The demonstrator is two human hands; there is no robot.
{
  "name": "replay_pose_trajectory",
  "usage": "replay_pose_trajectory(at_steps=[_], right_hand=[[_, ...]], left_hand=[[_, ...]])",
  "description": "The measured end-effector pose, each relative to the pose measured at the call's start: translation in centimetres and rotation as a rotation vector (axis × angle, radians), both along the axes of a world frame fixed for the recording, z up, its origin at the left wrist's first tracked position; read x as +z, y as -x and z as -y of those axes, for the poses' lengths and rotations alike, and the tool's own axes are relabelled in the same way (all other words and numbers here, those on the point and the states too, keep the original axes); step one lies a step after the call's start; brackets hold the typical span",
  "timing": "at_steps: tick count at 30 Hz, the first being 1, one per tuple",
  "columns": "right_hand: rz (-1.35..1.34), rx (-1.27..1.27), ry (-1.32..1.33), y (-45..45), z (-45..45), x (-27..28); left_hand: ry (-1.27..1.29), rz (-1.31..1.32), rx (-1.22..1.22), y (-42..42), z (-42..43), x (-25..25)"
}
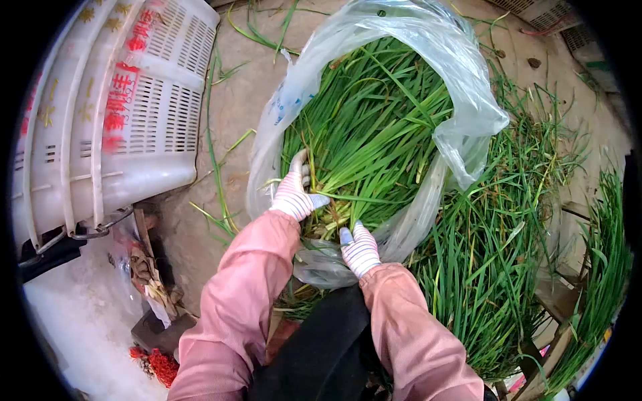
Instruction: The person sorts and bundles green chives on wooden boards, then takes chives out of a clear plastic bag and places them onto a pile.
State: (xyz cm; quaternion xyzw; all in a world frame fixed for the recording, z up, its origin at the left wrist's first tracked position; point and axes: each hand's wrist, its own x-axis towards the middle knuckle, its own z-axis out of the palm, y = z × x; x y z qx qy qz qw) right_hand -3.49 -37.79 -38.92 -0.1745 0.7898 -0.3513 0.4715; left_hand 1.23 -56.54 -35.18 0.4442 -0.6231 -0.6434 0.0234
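Observation:
A clear plastic bag lies open on the floor, filled with long green leafy stalks. My left hand, in a striped glove, is at the bag's near left side, thumb and fingers apart against the pale stalk ends. At the near edge of the bag, my right hand, gloved the same way, touches the stalk ends with its fingertips; part of its fingers is hidden, and its grip is unclear.
Stacked white plastic baskets with red markings stand at the left. Loose green stalks are heaped at the right, with another bunch at the far right. A red knitted item lies at the lower left.

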Motion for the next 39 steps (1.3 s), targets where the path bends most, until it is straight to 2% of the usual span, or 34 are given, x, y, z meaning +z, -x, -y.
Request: replay_pose_trajectory(at_steps=[1, 2, 4, 5, 7, 8, 9, 10, 11, 12, 13, 15, 16, 19, 21, 22, 23, 24, 25, 26, 27, 29, 30, 33, 35, 37, 39], right_hand=[[0.042, -0.001, 0.092, -0.3, -0.3, -1.7], [0.044, -0.002, 0.096, 0.1, 0.1, -1.0], [0.521, -0.358, 0.424, 1.3, 0.7, 0.6], [0.748, -0.513, 0.387, 2.1, 0.8, 1.2], [0.814, -0.653, 0.486, 1.3, 1.4, 0.1], [0.821, -0.659, 0.491, 1.0, 1.4, -0.3], [0.805, -0.627, 0.446, 0.9, 1.5, -0.6], [0.785, -0.592, 0.406, 1.0, 1.6, -0.7], [0.784, -0.589, 0.417, 1.2, 1.7, -0.3], [0.802, -0.642, 0.486, 1.4, 1.6, 0.1], [0.823, -0.7, 0.548, 1.5, 1.3, 0.8], [1.13, -0.698, 0.498, 3.2, 0.2, 2.9], [1.128, -0.714, 0.469, 3.4, -0.3, 2.4], [1.039, -0.701, 0.492, 3.8, -0.6, 0.2], [1.09, -0.659, 0.46, 3.9, -1.4, -0.9], [1.207, -0.658, 0.422, 4.0, -1.7, -0.8], [1.211, -0.657, 0.418, 3.9, -2.0, -1.1], [1.142, -0.665, 0.489, 3.6, -2.4, -1.6], [1.072, -0.671, 0.559, 3.6, -2.6, -2.0], [1.064, -0.574, 0.539, 4.2, -3.0, -2.4], [1.067, -0.574, 0.541, 4.0, -2.8, -2.8], [0.969, -0.577, 0.487, 3.7, -1.9, -2.0], [1.1, -0.531, 0.4, 4.0, -1.7, -0.5], [1.03, -0.593, 0.472, 2.4, 1.0, 1.7], [0.862, -0.522, 0.412, 2.0, 2.4, 1.2], [0.669, -0.403, 0.358, 2.2, 3.6, 0.0], [0.626, -0.416, 0.395, 1.6, 3.5, 0.1]], left_hand=[[-0.021, -0.03, 0.046, 0.0, -0.7, 0.6], [0.013, -0.057, 0.088, -0.6, -1.5, 0.2], [0.282, 0.006, 0.047, -2.0, -3.9, 0.1], [0.39, 0.069, 0.018, -2.6, -5.1, 0.2], [0.542, 0.302, -0.123, -4.0, -7.3, -0.1], [0.58, 0.339, -0.144, -4.0, -8.2, -0.2], [0.539, 0.31, -0.1, -3.8, -8.8, -0.1], [0.382, 0.327, -0.078, -4.0, -9.2, -0.1], [0.225, 0.339, -0.053, -2.8, -8.9, 1.4], [0.061, 0.241, 0.046, -1.9, -9.6, 3.5], [0.354, 0.205, -0.155, -3.2, -10.1, 2.8], [0.473, 0.138, -0.23, -2.1, -11.1, 6.1], [0.514, 0.12, -0.258, -1.8, -11.6, 6.6], [0.191, 0.059, -0.237, -2.0, -10.7, 4.9], [-0.058, 0.061, -0.13, -2.1, -9.6, 5.6], [-0.051, 0.01, -0.041, -2.5, -9.1, 5.3], [0.215, -0.011, -0.069, -3.3, -8.1, 4.5], [0.312, 0.059, 0.074, -3.8, -7.2, 3.9], [0.495, 0.006, 0.238, -4.7, -6.2, 2.2], [0.525, 0.101, 0.317, -5.9, -4.9, 1.6], [0.727, 0.224, 0.227, -7.3, -3.4, 1.4], [1.162, 0.234, 0.231, -8.2, -2.4, 2.2], [1.159, 0.232, 0.23, -7.8, -2.3, 2.1], [1.037, 0.369, 0.275, -7.5, -1.5, 0.4], [-0.129, -0.086, 0.461, -8.6, -0.1, -2.5], [-0.183, -0.18, 0.472, -8.4, 0.1, -2.4], [-0.409, -0.244, 0.513, -8.1, 0.3, -1.3]])
